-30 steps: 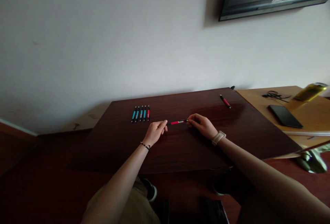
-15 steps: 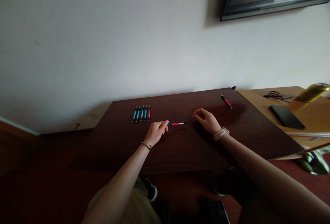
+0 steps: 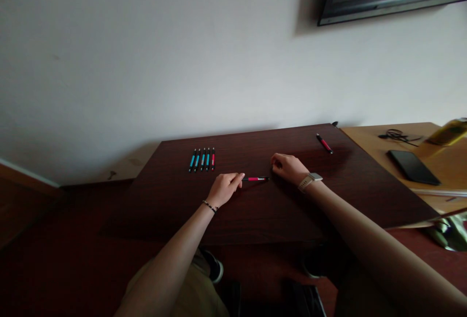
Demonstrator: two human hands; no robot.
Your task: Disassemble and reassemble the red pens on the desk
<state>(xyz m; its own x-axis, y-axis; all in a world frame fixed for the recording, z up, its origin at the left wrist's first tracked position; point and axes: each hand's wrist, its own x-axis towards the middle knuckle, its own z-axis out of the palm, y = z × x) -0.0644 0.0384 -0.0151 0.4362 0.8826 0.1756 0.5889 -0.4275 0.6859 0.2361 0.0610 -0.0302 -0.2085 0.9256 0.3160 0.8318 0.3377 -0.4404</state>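
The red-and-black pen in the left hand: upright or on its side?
On its side: the pen extends sideways from the left hand, its red barrel plainly visible.

Held pen pointed to 3 o'clock

The held pen, black with a red middle and pale label, had its 9 o'clock end hidden in the left grip. Towards 10 o'clock, four blue-and-black pens and one red-and-black pen lay side by side, nearly upright. Towards 2 o'clock, a lone red-and-black pen slanted from 10 to 4.
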